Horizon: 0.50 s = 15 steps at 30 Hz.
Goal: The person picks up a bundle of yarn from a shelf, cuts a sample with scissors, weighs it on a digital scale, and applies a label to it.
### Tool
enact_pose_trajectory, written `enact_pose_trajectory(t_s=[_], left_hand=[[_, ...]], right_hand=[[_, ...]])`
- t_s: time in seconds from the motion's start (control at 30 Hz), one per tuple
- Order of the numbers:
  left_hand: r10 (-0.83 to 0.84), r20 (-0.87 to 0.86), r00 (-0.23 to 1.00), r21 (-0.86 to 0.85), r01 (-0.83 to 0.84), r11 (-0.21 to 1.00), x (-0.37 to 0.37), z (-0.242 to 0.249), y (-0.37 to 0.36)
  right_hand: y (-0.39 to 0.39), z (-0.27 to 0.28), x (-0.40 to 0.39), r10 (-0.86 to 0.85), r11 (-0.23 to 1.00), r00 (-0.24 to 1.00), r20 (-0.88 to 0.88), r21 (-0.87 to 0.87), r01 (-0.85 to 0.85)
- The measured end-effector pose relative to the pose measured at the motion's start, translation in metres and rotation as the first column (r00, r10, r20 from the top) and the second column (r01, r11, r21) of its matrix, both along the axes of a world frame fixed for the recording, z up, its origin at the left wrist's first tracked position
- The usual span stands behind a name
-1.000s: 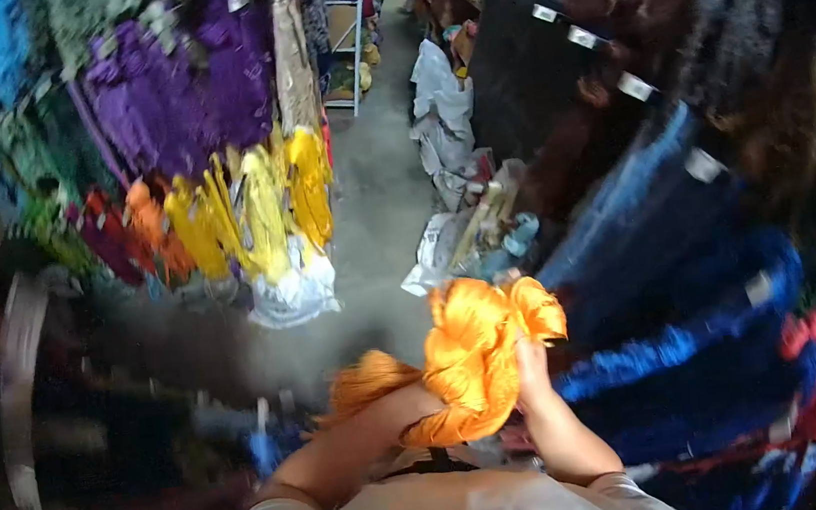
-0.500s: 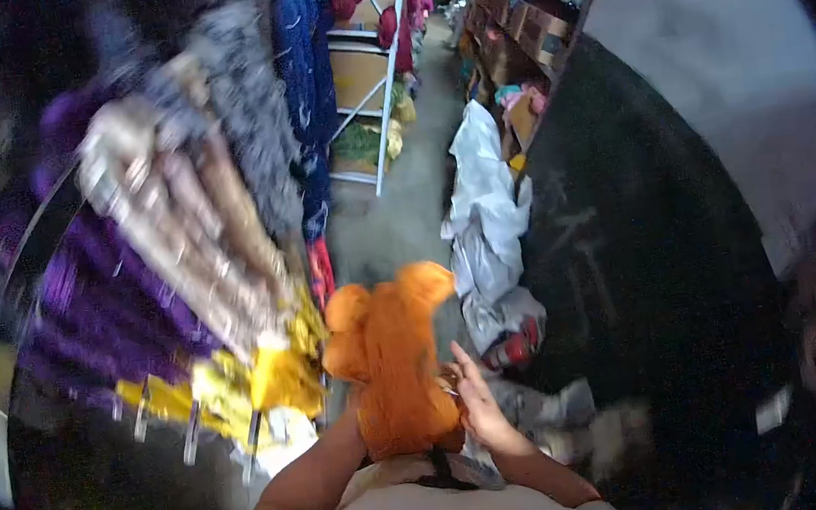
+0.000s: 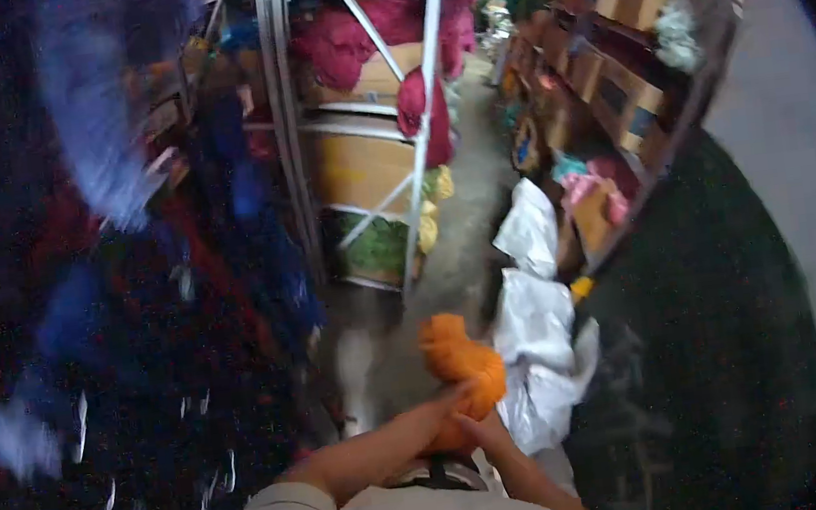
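Observation:
A bundle of orange yarn (image 3: 469, 364) is held close in front of my body, its looped upper end pointing up and slightly left. My left hand (image 3: 453, 403) reaches across and is closed on the yarn from the left side. Just below it, my right hand (image 3: 478, 430) grips the lower part of the same bundle. Motion blur and the yarn hide most of the fingers. A little more orange shows between the two forearms, under the hands.
White plastic sacks (image 3: 535, 331) lie along the aisle floor (image 3: 467, 238) at right. Ahead on the left stands a metal rack (image 3: 420, 143) with cardboard boxes (image 3: 369, 174) and crimson yarn (image 3: 363, 38). Shelves (image 3: 704, 110) line the right, beside a dark board (image 3: 708, 322). Blurred blue yarn (image 3: 100, 109) hangs left.
The rack and sacks appear nearer, and the yellow and purple yarn on the left has passed from view. The orange bundle looks more gathered, with my hands now closer together on it.

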<state>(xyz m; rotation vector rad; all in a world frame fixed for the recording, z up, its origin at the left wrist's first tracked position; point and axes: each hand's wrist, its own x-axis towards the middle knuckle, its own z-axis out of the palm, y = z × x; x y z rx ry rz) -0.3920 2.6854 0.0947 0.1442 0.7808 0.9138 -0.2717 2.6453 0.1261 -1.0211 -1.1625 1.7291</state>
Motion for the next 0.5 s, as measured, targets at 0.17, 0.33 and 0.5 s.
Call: enact_pose_trajectory(t_s=[0.17,0.33,0.5], left_hand=[[-0.159,-0.025,0.987,0.064,0.16,0.985,-0.051,0.013,0.177],[-0.1,-0.153,0.983,-0.041,0.095,0.995,-0.169,-0.027,0.335],[0.564,0.391,0.727,0.075,-0.636,0.768,-0.29,-0.16,0.359]], right_hand=[[0.212,-0.045,-0.061,0.041,0.995,0.995,0.088,0.092,-0.049],[0.436,-0.024,-0.138,0.424,0.906,0.9,0.104,-0.052,-0.42],[0.584,-0.026,-0.255,0.79,0.605,0.595,-0.149,0.029,-0.796]])
